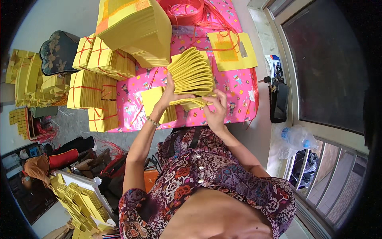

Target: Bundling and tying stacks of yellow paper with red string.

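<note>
A thick row of folded yellow paper sheets (191, 75), fanned at the far side, stands on the pink patterned table cover (129, 89) before me. My left hand (171, 95) clasps its left side, the thumb laid along the near end. At the near right corner, my right hand (217, 110) has its fingers bent around the edge of the nearest folded yellow paper (190, 103). Below my left wrist lies a lower stack of yellow paper (150, 99), partly covered by that arm.
Bundles of yellow paper tied with red string (84, 88) stand at the left, beside a tall yellow paper stack (137, 36). Red strings (187, 15) lie in a coil at the back. A yellow sheet with an orange square (248, 59) lies right; a phone (281, 101) rests beyond the table.
</note>
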The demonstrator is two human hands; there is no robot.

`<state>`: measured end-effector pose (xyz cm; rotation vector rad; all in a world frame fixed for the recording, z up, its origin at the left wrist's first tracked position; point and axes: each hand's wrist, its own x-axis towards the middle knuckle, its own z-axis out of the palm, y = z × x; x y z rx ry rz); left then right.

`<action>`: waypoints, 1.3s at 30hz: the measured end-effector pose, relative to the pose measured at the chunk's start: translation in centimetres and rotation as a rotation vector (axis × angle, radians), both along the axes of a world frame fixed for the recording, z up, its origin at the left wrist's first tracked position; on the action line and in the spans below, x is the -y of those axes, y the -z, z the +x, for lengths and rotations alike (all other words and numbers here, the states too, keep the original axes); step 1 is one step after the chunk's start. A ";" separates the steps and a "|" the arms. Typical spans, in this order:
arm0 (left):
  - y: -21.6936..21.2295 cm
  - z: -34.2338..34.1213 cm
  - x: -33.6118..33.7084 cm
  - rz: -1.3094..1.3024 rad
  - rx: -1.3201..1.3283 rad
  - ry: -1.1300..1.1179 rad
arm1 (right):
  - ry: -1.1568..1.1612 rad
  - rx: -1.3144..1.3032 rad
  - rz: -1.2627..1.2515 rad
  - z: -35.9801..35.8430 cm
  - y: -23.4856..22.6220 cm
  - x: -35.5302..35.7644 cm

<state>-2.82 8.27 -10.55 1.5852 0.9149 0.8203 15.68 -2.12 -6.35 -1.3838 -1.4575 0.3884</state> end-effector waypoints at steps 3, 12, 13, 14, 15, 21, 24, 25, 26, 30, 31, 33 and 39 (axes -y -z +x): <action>0.2 0.1 0.0 0.041 -0.024 -0.003 | -0.030 0.026 -0.010 0.3 0.1 0.1; 0.0 0.3 -0.1 0.202 -0.068 -0.015 | -0.068 0.011 -0.037 0.7 -0.5 0.8; -0.4 0.4 0.0 0.305 -0.136 -0.038 | -0.072 0.008 -0.058 0.7 -0.4 0.9; -0.6 0.5 0.1 0.304 -0.136 -0.037 | -0.071 0.008 -0.059 0.7 -0.3 0.9; -0.9 0.8 0.4 0.244 -0.069 -0.057 | -0.065 0.018 -0.050 0.7 -0.2 0.8; -0.3 0.5 0.0 0.345 -0.128 -0.058 | -0.117 -0.093 -0.078 0.8 -0.2 0.9; -0.4 0.5 0.0 0.375 -0.144 -0.052 | -0.110 -0.040 -0.076 1.2 -0.9 0.6; -0.5 0.5 0.1 0.377 -0.141 -0.069 | -0.094 0.031 -0.042 1.5 -1.2 0.3; -0.3 0.5 0.2 0.377 -0.141 -0.070 | -0.095 0.031 -0.042 1.8 -1.1 0.0; -0.4 0.4 0.2 0.363 -0.118 -0.043 | -0.256 0.018 -0.038 2.5 -0.5 -0.9; -0.5 0.4 0.2 0.404 -0.158 -0.054 | -0.277 -0.017 -0.070 2.5 -0.4 -0.9; -0.4 0.4 0.2 0.345 -0.111 -0.050 | -0.284 -0.033 -0.076 2.6 -0.2 -0.9; -0.1 0.2 0.1 0.269 -0.057 -0.043 | -0.335 0.061 -0.009 3.5 -1.9 -2.1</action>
